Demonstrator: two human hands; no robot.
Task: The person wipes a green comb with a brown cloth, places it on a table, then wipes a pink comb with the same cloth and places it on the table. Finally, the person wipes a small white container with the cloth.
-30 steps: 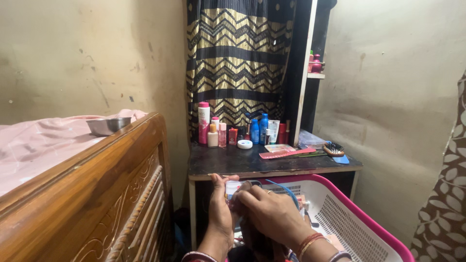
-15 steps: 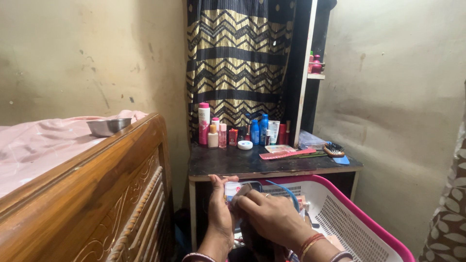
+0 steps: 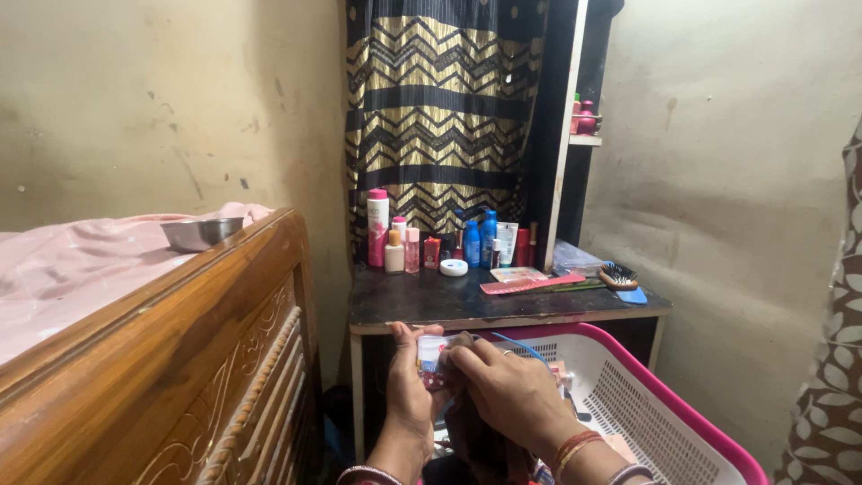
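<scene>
My left hand (image 3: 409,395) grips a small clear packet (image 3: 432,352) with red and white contents, held just below the front edge of the dark table (image 3: 449,310). My right hand (image 3: 507,391) rests over it, fingertips pinching the packet's top. Both hands hover above the near left corner of a white basket with a pink rim (image 3: 682,395). A thin blue wire or strap (image 3: 521,346) arcs beside my right hand. What lies under my hands is hidden.
Several bottles and tubes (image 3: 431,238), a white round tin (image 3: 453,267), a pink comb (image 3: 530,284) and a hairbrush (image 3: 620,276) sit on the table. A carved wooden bed end (image 3: 197,359) stands left, with a steel bowl (image 3: 199,233) on pink bedding. A zigzag curtain (image 3: 444,117) hangs behind.
My hands stay over the basket corner; the right fingers have shifted slightly on the packet. The view has barely moved.
</scene>
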